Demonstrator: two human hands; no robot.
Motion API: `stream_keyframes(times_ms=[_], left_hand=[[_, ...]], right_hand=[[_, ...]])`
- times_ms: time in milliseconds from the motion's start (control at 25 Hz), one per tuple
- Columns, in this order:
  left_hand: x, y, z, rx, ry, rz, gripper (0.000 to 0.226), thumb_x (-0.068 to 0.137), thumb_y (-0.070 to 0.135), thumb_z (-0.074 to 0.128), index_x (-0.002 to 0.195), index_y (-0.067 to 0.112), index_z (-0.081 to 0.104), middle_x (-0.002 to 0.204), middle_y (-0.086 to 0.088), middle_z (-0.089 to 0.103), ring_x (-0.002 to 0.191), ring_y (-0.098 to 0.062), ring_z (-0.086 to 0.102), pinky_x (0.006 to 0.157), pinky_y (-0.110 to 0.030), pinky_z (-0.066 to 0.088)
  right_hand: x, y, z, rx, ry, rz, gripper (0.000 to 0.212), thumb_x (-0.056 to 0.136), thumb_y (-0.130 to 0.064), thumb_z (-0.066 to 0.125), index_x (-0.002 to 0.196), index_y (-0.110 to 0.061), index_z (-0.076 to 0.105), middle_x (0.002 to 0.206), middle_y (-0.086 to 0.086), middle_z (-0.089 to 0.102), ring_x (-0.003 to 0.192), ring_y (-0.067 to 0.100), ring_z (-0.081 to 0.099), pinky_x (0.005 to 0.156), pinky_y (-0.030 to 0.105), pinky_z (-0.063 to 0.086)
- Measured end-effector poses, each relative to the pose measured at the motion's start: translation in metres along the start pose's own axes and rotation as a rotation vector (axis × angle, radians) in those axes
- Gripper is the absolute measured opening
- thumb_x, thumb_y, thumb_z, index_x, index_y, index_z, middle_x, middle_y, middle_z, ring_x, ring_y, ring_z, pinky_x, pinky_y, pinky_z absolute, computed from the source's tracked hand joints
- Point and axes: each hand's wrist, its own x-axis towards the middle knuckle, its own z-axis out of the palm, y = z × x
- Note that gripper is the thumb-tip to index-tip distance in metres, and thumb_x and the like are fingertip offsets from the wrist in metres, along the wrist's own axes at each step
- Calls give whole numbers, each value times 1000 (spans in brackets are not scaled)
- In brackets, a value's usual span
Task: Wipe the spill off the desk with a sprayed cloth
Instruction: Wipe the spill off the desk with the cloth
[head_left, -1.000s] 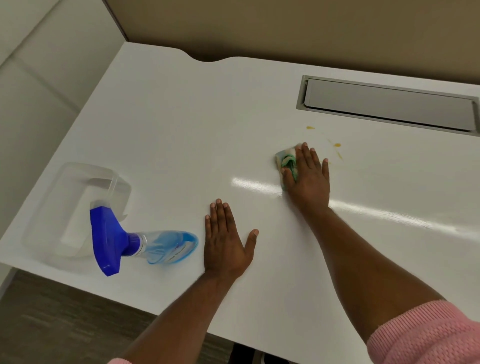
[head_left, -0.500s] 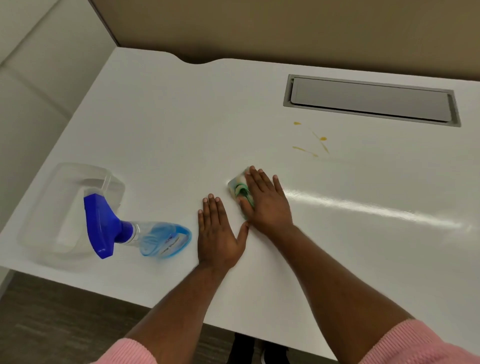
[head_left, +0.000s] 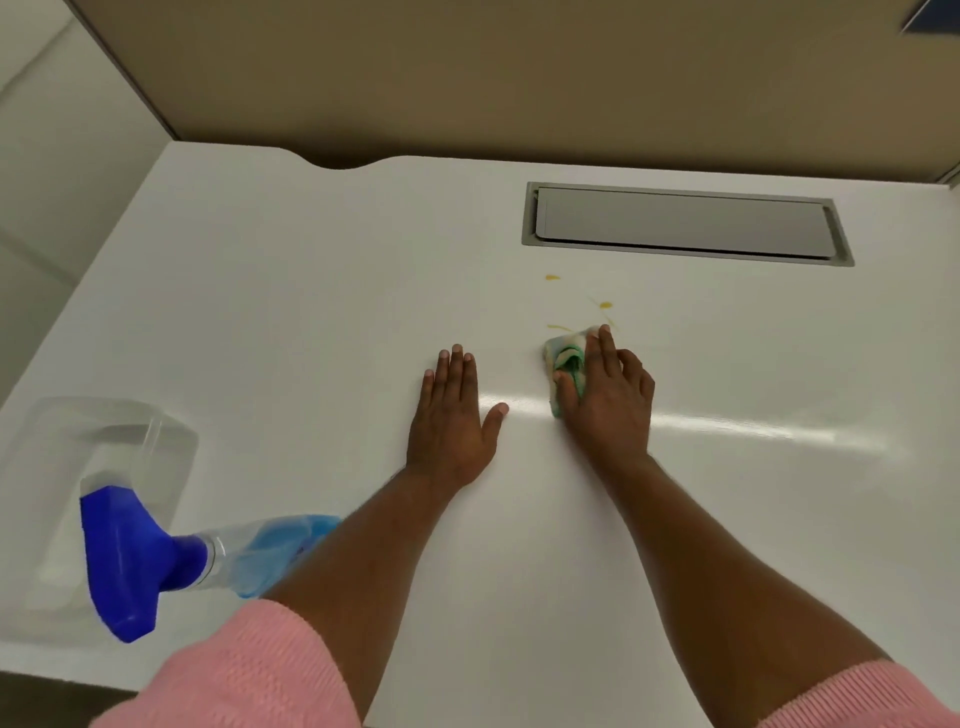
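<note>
Small yellow spill marks (head_left: 604, 305) dot the white desk (head_left: 311, 312) just in front of a grey recessed hatch. My right hand (head_left: 610, 395) presses flat on a bunched white and green cloth (head_left: 565, 353), whose far edge touches the nearest yellow streak. Most of the cloth is hidden under the palm. My left hand (head_left: 453, 415) lies flat on the desk to the left, fingers spread, holding nothing. A spray bottle (head_left: 171, 561) with a blue trigger head lies on its side at the near left, partly behind my left forearm.
A clear plastic container (head_left: 104, 441) stands at the desk's near left corner, behind the bottle. The grey hatch (head_left: 685, 223) is set flush into the desk at the back right. A tan partition wall runs along the desk's far edge.
My right hand slid the cloth back toward my left hand, then forward and right again up to the yellow marks. My left hand stayed flat on the desk.
</note>
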Motion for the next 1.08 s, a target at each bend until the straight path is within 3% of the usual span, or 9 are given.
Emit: stream_keyframes(times_ms=[360,440,560,760,1080], left_hand=[[50,2,10,18,-4,99,88,98,65,27,161,4,14,170,-12,9,158,-23,2,129,-42,8],[50,-1,10,40,12,104,87,99,64,26,161,4,15,170,-12,11,158,-24,4,129,-42,8],[51,0,10,44,18,110,85,98,62,26,161,6,16,169,-12,14,158,-23,7,129,-42,10],[52,0,13,57,20,91,86,99,66,24,162,7,14,170,-10,13,158,-21,5,129,-40,9],[52,-1,14,46,16,94,87,99,65,27,161,6,12,171,-10,9,158,-21,1,129,-39,6]], right_hand=[[58,-29,17,49,7,94,74,99,-49,32,162,-11,21,170,9,20,153,31,24,125,45,13],[65,-52,22,73,-6,53,76,99,-51,28,162,-11,18,170,9,18,156,28,19,127,45,8],[77,-76,32,95,-39,-39,74,102,-50,36,162,-10,19,170,9,19,157,24,17,128,46,4],[111,-78,36,80,-62,-90,71,104,-48,37,162,-11,21,170,8,20,157,22,17,128,47,0],[127,-9,19,38,30,153,70,103,-46,36,162,-12,20,170,7,20,157,23,16,127,50,3]])
